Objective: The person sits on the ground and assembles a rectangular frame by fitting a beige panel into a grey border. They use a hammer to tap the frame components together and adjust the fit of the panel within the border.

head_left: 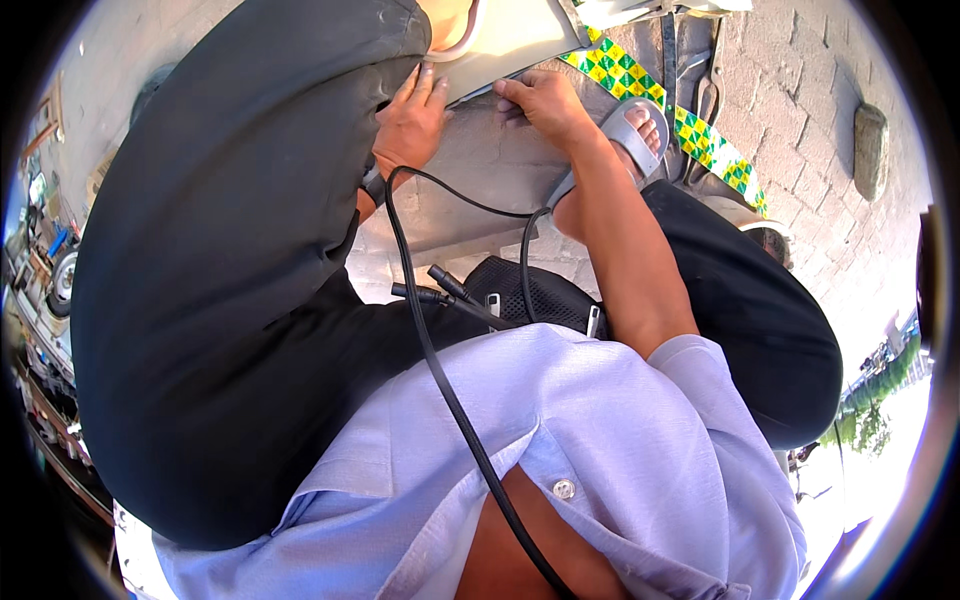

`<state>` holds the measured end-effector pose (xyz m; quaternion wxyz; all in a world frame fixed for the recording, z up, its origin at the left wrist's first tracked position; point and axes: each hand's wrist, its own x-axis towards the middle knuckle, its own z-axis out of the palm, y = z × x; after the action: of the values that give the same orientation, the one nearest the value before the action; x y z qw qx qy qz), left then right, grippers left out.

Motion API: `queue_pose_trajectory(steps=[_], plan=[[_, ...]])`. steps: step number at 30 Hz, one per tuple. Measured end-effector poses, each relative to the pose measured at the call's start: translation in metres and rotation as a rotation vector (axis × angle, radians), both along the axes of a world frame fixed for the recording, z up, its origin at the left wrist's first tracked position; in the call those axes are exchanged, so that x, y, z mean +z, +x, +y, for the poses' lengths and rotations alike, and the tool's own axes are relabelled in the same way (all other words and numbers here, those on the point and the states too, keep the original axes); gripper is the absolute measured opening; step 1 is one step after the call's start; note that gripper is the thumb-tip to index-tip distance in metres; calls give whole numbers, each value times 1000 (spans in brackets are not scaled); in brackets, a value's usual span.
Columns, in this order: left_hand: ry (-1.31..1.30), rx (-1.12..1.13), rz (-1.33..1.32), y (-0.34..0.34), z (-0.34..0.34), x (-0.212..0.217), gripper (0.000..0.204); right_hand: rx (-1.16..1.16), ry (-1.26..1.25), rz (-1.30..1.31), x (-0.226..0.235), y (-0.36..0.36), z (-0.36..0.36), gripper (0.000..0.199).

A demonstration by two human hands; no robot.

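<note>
A beige flat panel (515, 42) with a dark edge lies in front of me at the top of the view. My left hand (410, 122) rests at its near left edge, fingers stretched out and lying flat beside my knee. At the panel's near right edge is my right hand (545, 105), its fingers curled in a pinch. A thin dark strip (472, 95) runs along the panel's edge between the hands. Whatever the right fingertips grip is too small to make out.
A green, yellow and white checked strip (722, 158) lies on the paving, with metal shears (708, 95) beside it. My sandalled foot (636, 135) is near them. A stone block (871, 152) stands farther right. Black cables (430, 340) hang across my lap over a mesh pouch (535, 290).
</note>
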<state>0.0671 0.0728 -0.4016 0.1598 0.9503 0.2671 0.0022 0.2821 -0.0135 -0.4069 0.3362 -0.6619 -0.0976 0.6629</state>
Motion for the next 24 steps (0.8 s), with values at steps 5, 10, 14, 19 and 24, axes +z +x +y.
queue_pose_trajectory(steps=[5,10,14,19,24], plan=[[-37,43,-16,0,0,-2,43,-80,-15,29,-5,-10,0,28],[7,6,-34,-3,-1,-8,41,-150,-39,19,-12,-14,6,28],[20,25,-45,1,1,-5,41,-128,-57,44,-4,-11,7,29],[-24,63,-40,-6,-1,7,40,26,43,49,2,-15,3,28],[-175,123,-238,-25,9,8,36,248,48,-32,-7,-26,0,28]])
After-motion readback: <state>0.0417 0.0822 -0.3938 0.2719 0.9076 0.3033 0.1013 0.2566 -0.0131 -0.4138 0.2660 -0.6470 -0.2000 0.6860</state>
